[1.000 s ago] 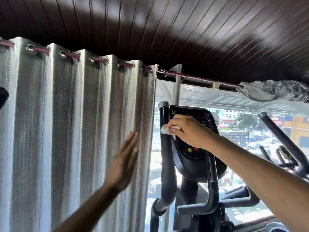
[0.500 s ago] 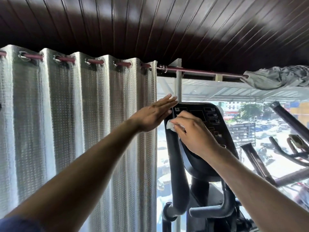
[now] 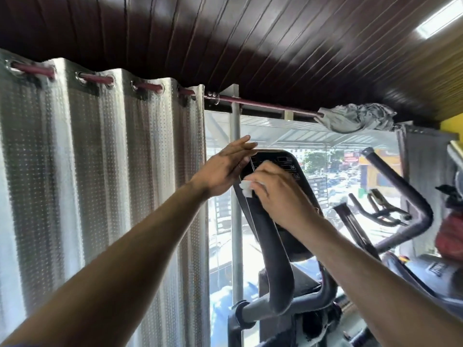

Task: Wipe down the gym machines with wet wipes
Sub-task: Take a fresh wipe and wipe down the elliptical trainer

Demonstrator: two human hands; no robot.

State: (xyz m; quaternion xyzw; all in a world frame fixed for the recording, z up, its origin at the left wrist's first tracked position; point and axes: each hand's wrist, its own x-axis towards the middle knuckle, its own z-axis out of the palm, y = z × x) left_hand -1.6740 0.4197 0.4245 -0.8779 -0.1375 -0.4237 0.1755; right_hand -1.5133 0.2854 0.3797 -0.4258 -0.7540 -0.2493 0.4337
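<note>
A black elliptical machine stands before the window, its console point(image 3: 288, 162) facing me and its curved black handlebar point(image 3: 273, 254) running down in front. My right hand point(image 3: 278, 196) grips a small white wet wipe point(image 3: 245, 187) and presses it against the console's left edge. My left hand point(image 3: 225, 169) is raised beside the console's upper left corner, fingers straight, touching its edge. Most of the console face is hidden behind my right hand.
A silver dotted curtain point(image 3: 100, 171) hangs on a maroon rod point(image 3: 263, 103) at the left. A grey cloth point(image 3: 355, 117) is bunched on the rod's right end. Other machines' black handles point(image 3: 400, 186) crowd the right. A bright window point(image 3: 223, 246) lies behind.
My left hand rose from the curtain to the console's upper left corner. My right hand kept the wipe at the console's left edge while the view shifted closer and right.
</note>
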